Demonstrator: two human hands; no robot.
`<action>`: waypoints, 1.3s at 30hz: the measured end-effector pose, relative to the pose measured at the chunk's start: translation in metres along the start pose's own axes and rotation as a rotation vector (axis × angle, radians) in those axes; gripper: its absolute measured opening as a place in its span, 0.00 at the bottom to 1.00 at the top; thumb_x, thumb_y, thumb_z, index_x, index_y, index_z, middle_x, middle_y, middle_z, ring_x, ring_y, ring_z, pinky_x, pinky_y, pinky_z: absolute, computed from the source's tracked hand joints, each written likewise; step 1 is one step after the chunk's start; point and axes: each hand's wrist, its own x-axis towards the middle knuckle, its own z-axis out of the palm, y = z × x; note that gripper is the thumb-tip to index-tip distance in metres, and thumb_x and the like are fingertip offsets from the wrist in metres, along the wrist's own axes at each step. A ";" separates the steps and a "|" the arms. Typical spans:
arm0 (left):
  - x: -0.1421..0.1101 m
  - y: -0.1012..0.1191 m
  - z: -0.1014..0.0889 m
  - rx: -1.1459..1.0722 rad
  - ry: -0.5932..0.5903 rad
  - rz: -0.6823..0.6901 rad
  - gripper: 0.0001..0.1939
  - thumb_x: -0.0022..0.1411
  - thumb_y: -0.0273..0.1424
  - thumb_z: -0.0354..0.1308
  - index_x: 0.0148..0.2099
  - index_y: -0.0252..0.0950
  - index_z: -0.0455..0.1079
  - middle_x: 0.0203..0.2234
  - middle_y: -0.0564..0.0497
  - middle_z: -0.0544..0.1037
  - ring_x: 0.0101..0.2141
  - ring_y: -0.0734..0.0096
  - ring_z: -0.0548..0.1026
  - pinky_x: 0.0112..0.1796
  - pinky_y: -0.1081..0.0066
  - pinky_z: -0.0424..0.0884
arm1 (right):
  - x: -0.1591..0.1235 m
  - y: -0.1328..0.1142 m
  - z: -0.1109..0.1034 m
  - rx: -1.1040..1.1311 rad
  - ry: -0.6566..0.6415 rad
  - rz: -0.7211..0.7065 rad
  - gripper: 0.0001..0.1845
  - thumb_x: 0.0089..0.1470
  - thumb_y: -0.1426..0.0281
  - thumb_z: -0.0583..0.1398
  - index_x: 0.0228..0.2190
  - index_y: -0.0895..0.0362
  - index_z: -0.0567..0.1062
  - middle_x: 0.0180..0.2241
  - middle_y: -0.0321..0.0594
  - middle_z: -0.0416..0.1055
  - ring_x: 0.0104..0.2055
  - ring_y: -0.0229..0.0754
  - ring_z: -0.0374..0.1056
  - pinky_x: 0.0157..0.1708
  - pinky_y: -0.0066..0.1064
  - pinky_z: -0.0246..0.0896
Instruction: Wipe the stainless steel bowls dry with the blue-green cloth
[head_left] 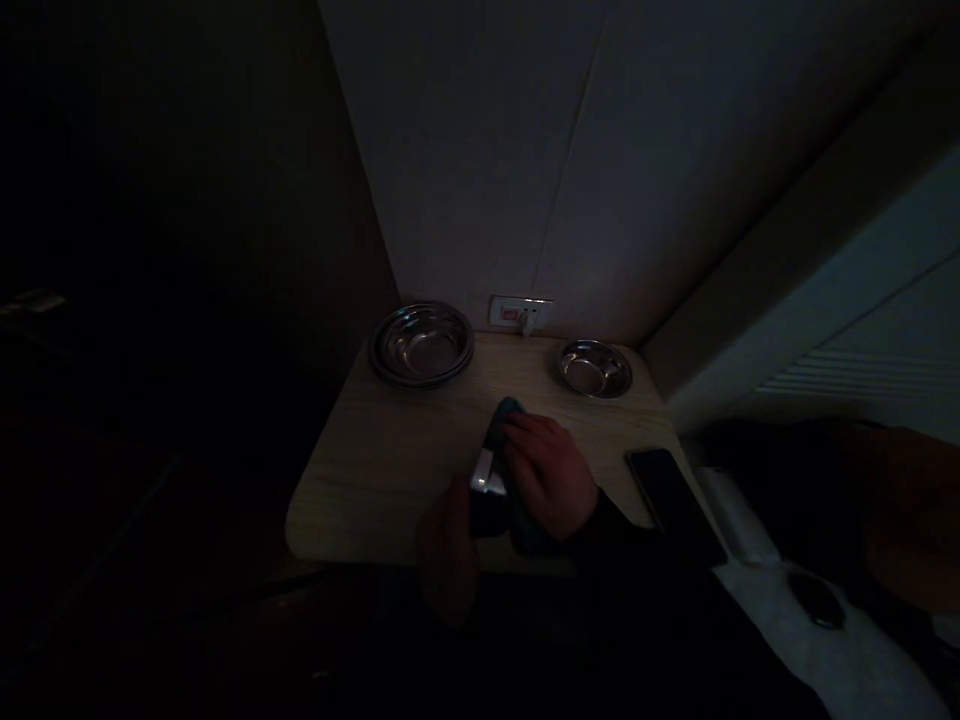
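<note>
The room is very dark. My right hand (547, 470) lies fingers down on a blue-green cloth (504, 420), pressing it against a small dark object with a shiny edge (486, 485) on a light wooden table (375, 470). My left hand (448, 550) grips that object from the near side at the table's front edge. What the object is cannot be made out.
Two steel bowls stand at the table's back: a large one (422, 345) on the left, a small one (594, 368) on the right. A wall socket (519, 313) sits between them. A dark phone (671, 500) lies at the table's right edge. White bedding (825, 640) lies at the right.
</note>
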 end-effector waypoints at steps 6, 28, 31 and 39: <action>0.001 0.001 -0.001 0.075 0.061 -0.010 0.21 0.54 0.45 0.48 0.30 0.34 0.75 0.25 0.45 0.78 0.29 0.60 0.75 0.33 0.64 0.71 | 0.001 -0.001 0.000 0.035 -0.018 -0.102 0.16 0.57 0.72 0.52 0.44 0.57 0.73 0.47 0.44 0.70 0.50 0.49 0.61 0.46 0.44 0.62; 0.003 -0.002 -0.002 -0.035 -0.054 -0.045 0.23 0.54 0.48 0.49 0.34 0.34 0.74 0.28 0.44 0.78 0.30 0.62 0.75 0.31 0.67 0.71 | -0.004 -0.001 0.000 0.051 0.045 -0.070 0.14 0.56 0.72 0.54 0.43 0.57 0.74 0.47 0.45 0.71 0.49 0.49 0.61 0.46 0.43 0.60; 0.006 -0.003 0.001 -0.069 -0.065 -0.035 0.22 0.55 0.47 0.49 0.31 0.34 0.74 0.25 0.46 0.78 0.28 0.65 0.75 0.29 0.69 0.71 | -0.005 -0.004 -0.002 -0.020 0.019 -0.125 0.14 0.56 0.70 0.54 0.43 0.55 0.74 0.47 0.43 0.71 0.48 0.50 0.61 0.45 0.45 0.60; 0.004 -0.015 -0.001 0.010 0.066 0.053 0.15 0.54 0.40 0.52 0.32 0.35 0.75 0.27 0.45 0.78 0.33 0.60 0.75 0.33 0.66 0.72 | 0.002 -0.002 0.001 -0.008 -0.008 -0.130 0.15 0.55 0.70 0.54 0.43 0.55 0.74 0.47 0.43 0.70 0.48 0.51 0.60 0.43 0.45 0.59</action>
